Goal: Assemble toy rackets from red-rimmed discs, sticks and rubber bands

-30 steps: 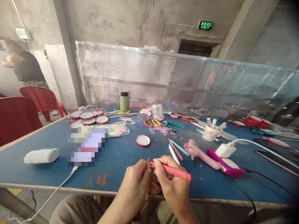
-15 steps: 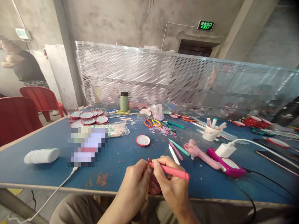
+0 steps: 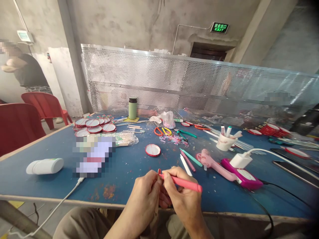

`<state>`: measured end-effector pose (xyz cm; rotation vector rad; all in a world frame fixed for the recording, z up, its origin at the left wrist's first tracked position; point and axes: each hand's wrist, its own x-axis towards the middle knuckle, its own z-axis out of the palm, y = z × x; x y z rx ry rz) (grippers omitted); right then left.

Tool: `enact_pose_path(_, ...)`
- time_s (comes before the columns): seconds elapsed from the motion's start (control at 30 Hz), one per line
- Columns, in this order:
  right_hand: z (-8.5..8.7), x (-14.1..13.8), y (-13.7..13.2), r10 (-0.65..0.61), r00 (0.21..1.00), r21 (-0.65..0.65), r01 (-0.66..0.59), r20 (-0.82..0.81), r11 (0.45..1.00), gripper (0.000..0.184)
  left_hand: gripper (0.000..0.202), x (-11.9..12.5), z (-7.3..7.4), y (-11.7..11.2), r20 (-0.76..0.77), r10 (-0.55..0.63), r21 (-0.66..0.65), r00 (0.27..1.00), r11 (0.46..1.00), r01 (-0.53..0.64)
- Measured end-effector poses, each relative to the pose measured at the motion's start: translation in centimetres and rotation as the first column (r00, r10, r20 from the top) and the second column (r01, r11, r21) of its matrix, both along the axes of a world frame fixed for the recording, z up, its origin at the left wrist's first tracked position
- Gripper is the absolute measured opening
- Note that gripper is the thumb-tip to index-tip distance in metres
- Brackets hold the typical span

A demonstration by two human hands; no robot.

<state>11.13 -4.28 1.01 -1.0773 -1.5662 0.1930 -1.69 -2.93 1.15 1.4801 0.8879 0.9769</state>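
My right hand (image 3: 180,196) is closed around a pink marker pen (image 3: 186,183), its tip pointing left toward my left hand. My left hand (image 3: 146,192) is closed in a pinch on a thin wooden stick (image 3: 157,207) that runs down from the fingers; a small red piece shows at its top by the pen tip. Both hands meet at the near edge of the blue table (image 3: 50,179).
On the table lie loose pens (image 3: 189,159), a red-rimmed round disc (image 3: 153,150), a pink glue gun (image 3: 211,162), a white charger (image 3: 240,160), a cup of markers (image 3: 225,141), scissors (image 3: 161,131), stacked discs (image 3: 93,125), a green bottle (image 3: 132,108), a white container (image 3: 45,166). Another person stands far left by red chairs (image 3: 17,124).
My right hand and the pink pen shifted slightly up and left; the pen's back end rose a little. The left hand barely moved.
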Motion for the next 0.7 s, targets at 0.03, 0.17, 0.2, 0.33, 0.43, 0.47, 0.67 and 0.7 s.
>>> enact_pose_path(0.03, -0.06, 0.01, -0.03, -0.005, 1.0, 0.0, 0.005, -0.006, 1.0, 0.021, 0.027, 0.01, 0.02, 0.03, 0.012, -0.008, -0.004, 1.0, 1.0, 0.008)
enact_pose_path(0.17, -0.27, 0.03, -0.1, -0.026, 0.999, -0.012, 0.026, -0.023, 1.0, 0.021, 0.025, 0.0, 0.18, 0.05, 0.043, -0.018, -0.017, 0.999, 1.0, 0.019)
enact_pose_path(0.2, -0.26, 0.03, -0.09, -0.026, 0.999, -0.01, 0.026, -0.02, 1.0, 0.021, 0.026, -0.02, 0.22, 0.03, 0.036, -0.016, -0.014, 0.999, 1.0, 0.016)
enact_pose_path(0.33, 0.0, -0.01, -0.03, -0.021, 1.0, 0.015, 0.021, 0.006, 1.0, 0.021, 0.027, -0.1, 0.19, -0.09, 0.015, -0.008, 0.011, 1.0, 1.0, 0.008)
enact_pose_path(0.43, 0.2, -0.06, -0.03, -0.019, 1.0, 0.021, 0.019, 0.02, 1.0, 0.022, 0.027, -0.12, 0.11, -0.14, 0.01, -0.003, 0.022, 1.0, 1.0, 0.003)
enact_pose_path(0.47, 0.21, -0.07, -0.05, -0.019, 1.0, 0.02, 0.018, 0.022, 1.0, 0.023, 0.027, -0.11, 0.1, -0.15, 0.009, -0.003, 0.022, 1.0, 1.0, 0.002)
enact_pose_path(0.67, -0.18, 0.0, -0.1, -0.037, 0.999, -0.02, 0.037, -0.021, 0.999, 0.024, 0.025, -0.01, 0.11, -0.14, 0.045, -0.017, -0.016, 0.999, 1.0, 0.018)
enact_pose_path(0.7, -0.25, 0.01, -0.07, -0.041, 0.999, -0.028, 0.041, -0.032, 0.999, 0.023, 0.025, 0.0, 0.1, -0.13, 0.05, -0.021, -0.019, 0.999, 1.0, 0.022)
